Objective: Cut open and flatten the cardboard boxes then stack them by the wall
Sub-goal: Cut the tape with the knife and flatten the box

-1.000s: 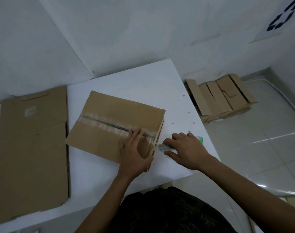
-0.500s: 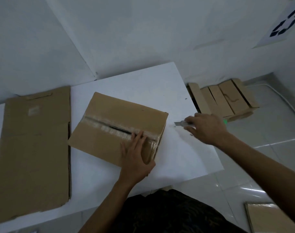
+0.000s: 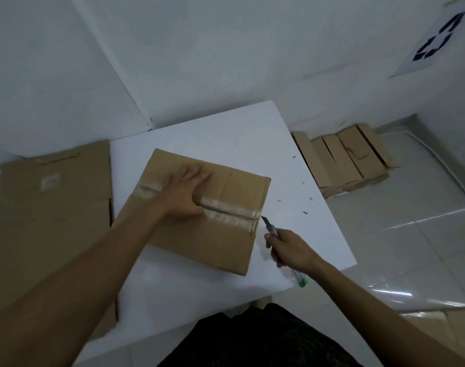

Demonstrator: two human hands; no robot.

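L arm reaches in from lower left, left hand (image 3: 185, 193) flat on top of the cardboard box (image 3: 205, 242), fingers straight and slightly spread, palm pressing over the taped seam (image 3: 227, 211) abt mid-length. R arm comes in from lower right, right hand (image 3: 289, 250) curled round the utility knife (image 3: 270, 227) handle, blade out and angled up-left, tip right at the seam's R end by the box edge; can't tell if it's actually in the tape. Box lies low on the white worktop (image 3: 239, 133), centre, seam running L-R. Flattened cardboard sheet (image 3: 54, 202) just L of it, partly under the L forearm. Small scraps (image 3: 305, 212) on worktop R of box. Green-tipped item (image 3: 302, 282) at the near worktop edge below R wrist, blurred, no ID. Stack of flattened boxes (image 3: 342, 160) on the floor against the wall, well apart to the R. Recycling sign (image 3: 438, 41) on wall above.
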